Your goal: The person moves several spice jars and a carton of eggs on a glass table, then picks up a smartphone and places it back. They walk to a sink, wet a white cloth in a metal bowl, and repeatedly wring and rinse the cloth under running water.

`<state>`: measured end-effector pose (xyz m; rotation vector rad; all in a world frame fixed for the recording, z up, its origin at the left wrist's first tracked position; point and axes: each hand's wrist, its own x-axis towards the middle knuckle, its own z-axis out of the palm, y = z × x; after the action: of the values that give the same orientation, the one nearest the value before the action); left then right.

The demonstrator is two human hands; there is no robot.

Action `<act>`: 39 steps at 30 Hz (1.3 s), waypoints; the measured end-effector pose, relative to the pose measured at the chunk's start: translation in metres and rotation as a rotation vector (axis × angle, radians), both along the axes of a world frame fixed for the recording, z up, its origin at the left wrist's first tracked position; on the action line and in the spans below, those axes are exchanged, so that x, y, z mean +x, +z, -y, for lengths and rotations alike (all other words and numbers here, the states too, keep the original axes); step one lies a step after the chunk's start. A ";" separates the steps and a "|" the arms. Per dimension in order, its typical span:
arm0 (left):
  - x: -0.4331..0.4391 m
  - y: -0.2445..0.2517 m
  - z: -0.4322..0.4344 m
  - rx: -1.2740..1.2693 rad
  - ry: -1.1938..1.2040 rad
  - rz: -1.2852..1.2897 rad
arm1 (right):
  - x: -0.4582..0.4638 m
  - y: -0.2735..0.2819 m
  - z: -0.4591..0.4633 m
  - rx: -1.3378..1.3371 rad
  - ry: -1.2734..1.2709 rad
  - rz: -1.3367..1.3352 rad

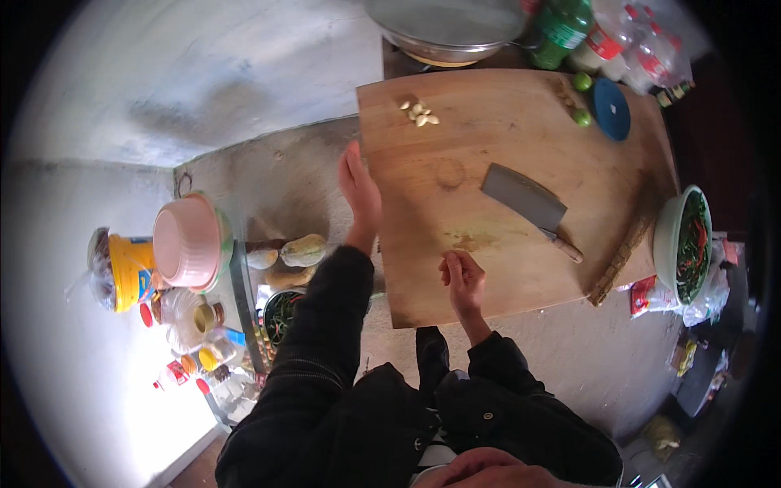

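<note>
My left hand (361, 192) is at the left edge of a large wooden board (439, 213), fingers extended and holding nothing visible. Whether it presses on the edge is unclear. Over the near part of the board, my right hand (467, 279) has its fingers curled in, and no object shows in it. Right of centre lies a cleaver (525, 195), its wooden handle pointing towards the near right. Several peeled garlic cloves (420, 114) form a small pile at the far left. A damp, yellowish stain (473, 239) marks the wood just beyond my right hand.
Green limes (583, 118) and a blue plastic lid (611, 110) sit at the far right. A bowl of green and red chillies (677, 250) stands beyond the right edge. Behind the board are a large lidded pan (451, 30) and bottles (561, 33). Squashes (303, 251) lie left.
</note>
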<state>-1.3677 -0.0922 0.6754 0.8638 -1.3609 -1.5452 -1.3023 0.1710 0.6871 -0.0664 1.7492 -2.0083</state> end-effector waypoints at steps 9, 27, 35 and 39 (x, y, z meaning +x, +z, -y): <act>0.258 -0.012 -0.119 0.128 -0.067 0.348 | 0.060 0.016 0.064 -0.031 0.245 -0.027; 0.764 -0.036 -0.211 0.512 0.540 0.431 | 0.600 -0.050 0.203 -0.189 1.636 -0.927; 1.002 -0.049 -0.308 0.691 0.818 0.417 | 0.796 -0.153 0.259 -0.258 1.163 -1.524; 1.091 -0.043 -0.317 0.629 0.998 0.704 | 0.863 -0.163 0.162 -0.388 1.633 -1.381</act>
<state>-0.2769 0.2244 0.6328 2.2067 -0.5852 -0.8421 -0.4397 0.0092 0.5240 -2.4283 0.8181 -0.7427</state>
